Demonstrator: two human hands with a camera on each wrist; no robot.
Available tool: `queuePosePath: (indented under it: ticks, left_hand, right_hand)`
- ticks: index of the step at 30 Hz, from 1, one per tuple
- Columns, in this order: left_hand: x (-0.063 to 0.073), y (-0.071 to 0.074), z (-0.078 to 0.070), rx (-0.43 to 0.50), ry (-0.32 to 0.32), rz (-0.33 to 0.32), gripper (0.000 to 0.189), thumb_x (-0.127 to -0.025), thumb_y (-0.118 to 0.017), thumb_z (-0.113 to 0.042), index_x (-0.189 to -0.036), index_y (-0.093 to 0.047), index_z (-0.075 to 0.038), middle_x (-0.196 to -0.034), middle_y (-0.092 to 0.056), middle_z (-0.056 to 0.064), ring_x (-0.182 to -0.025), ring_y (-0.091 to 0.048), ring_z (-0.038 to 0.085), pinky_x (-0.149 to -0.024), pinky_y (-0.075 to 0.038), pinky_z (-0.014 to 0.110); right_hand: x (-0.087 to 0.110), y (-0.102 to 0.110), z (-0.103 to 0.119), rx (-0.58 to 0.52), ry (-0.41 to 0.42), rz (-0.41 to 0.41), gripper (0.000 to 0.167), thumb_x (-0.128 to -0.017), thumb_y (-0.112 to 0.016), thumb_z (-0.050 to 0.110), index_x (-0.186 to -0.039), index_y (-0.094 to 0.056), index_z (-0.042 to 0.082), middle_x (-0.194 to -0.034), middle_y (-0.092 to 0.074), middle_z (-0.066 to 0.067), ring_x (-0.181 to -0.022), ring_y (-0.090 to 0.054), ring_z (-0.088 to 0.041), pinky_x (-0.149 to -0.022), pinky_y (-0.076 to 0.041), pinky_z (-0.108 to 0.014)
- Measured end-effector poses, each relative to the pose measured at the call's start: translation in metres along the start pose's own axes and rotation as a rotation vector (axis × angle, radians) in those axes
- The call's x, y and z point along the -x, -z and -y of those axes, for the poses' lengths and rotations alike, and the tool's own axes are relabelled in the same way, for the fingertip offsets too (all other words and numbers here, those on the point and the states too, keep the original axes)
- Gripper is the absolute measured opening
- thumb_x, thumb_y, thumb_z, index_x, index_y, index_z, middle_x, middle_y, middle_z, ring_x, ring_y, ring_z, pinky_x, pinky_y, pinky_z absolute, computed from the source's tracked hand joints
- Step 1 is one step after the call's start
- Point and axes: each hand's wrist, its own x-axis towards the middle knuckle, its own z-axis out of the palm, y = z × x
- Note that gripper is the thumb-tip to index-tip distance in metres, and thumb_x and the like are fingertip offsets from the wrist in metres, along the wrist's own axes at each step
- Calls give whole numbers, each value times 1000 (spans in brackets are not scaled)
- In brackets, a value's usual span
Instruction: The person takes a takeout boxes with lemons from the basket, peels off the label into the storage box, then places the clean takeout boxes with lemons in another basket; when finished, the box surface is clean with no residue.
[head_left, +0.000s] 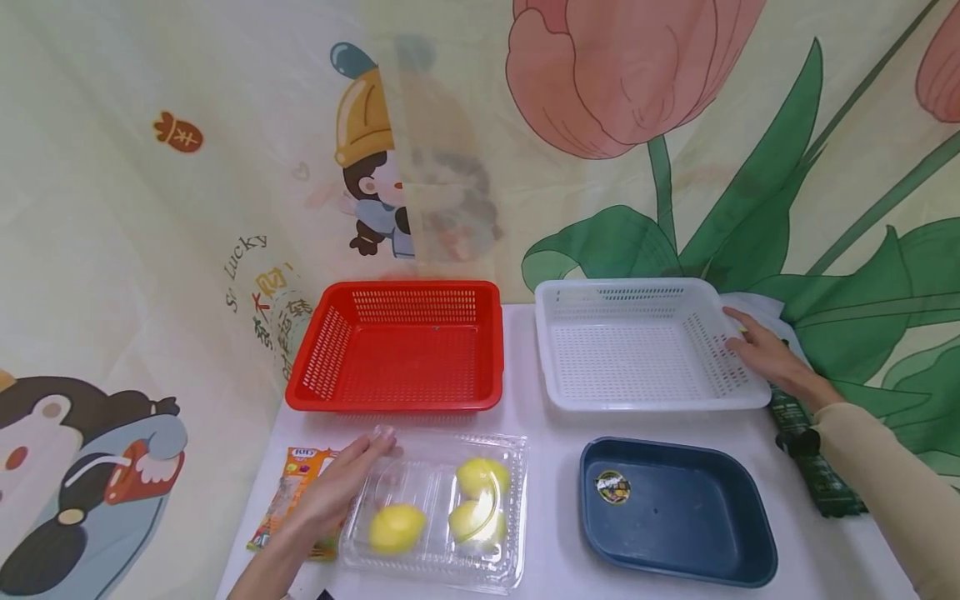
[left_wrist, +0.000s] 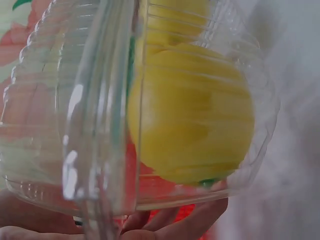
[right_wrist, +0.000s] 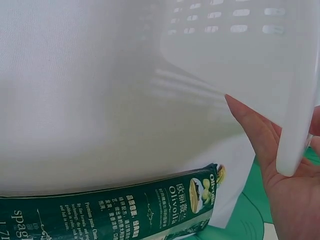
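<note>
At the left front of the table lies a clear plastic clamshell box (head_left: 427, 575) with yellow lemons (head_left: 397, 528) inside. My left hand (head_left: 347, 477) holds its left side, fingers toward the back corner. In the left wrist view, the fingers (left_wrist: 185, 220) curl against the box beside a lemon (left_wrist: 192, 115). At the right back, my right hand (head_left: 772, 354) grips the right rim of a white slotted basket (head_left: 630, 402). The right wrist view shows the thumb and fingers on either side of the basket's rim (right_wrist: 297, 115).
A red slotted basket (head_left: 397, 404) stands at the back left. In front of the white basket sits a dark blue tub (head_left: 678, 500). A green spaghetti packet (head_left: 817, 479) lies by the right forearm; an orange snack packet (head_left: 288, 487) lies partly behind the left hand. Printed curtains hang behind.
</note>
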Motion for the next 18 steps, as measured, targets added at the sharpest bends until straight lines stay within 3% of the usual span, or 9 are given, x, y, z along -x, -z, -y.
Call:
queuePosePath:
  ticks: [4, 10, 18]
  left_hand:
    - [3, 4, -22, -6, -17, 71, 70, -101, -51, -56, -144, -47, -2, -146, -52, 19, -120, -63, 37, -90, -58, 50]
    - [0, 9, -62, -27, -52, 159, 73, -102, -51, -52, -155, -31, -5, -156, -39, 22, -122, -61, 37, -89, -60, 49]
    - [-16, 2, -112, -57, -110, 244, 64, -105, -50, -47, -152, -34, -7, -152, -45, 20, -135, -50, 42, -99, -56, 51]
  right_hand:
    - [0, 0, -1, -12, 5, 4, 66, -110, -33, 24, -162, 5, 8, -144, -37, -42, -107, -60, -45, -74, -56, -37]
    - [-1, -1, 0, -12, -1, -3, 67, -110, -33, 25, -162, 5, 8, -146, -36, -41, -107, -61, -45, -74, -56, -37]
    - [1, 1, -2, -8, 13, 2, 66, -110, -33, 24, -163, 5, 9, -145, -36, -42, -107, -61, -45, -76, -57, -39]
